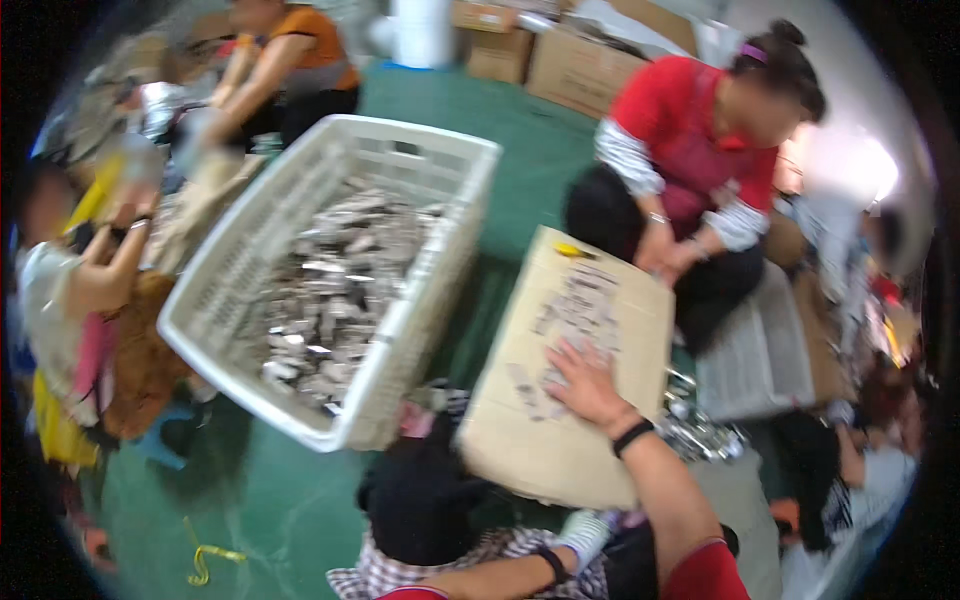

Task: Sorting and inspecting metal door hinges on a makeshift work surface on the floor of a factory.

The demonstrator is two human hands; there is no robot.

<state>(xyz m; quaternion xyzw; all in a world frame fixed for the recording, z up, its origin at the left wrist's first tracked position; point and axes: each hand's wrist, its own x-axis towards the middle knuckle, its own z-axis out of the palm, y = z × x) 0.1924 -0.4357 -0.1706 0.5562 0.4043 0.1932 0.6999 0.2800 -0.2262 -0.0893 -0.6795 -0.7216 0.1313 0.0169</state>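
Note:
My right hand (590, 385) lies flat on a tan cardboard panel (505, 420), fingers spread, with nothing in its grasp. The panel bears dark handwritten marks, and a small yellow tool (572, 250) rests near its far edge. My left hand (585, 538), in a pale glove, is low by the panel's near edge. Its fingers are blurred and partly hidden, so I cannot tell whether it grips the small purple thing (624, 518) beside it.
A large white plastic crate (190, 350) holds many small grey and shiny pieces. A black-hatted person (425, 500) sits close in front. Another person in red (690, 160) crouches beyond the panel. Shiny pieces (700, 435) lie right of it. Yellow strap (205, 560) lies on the green floor.

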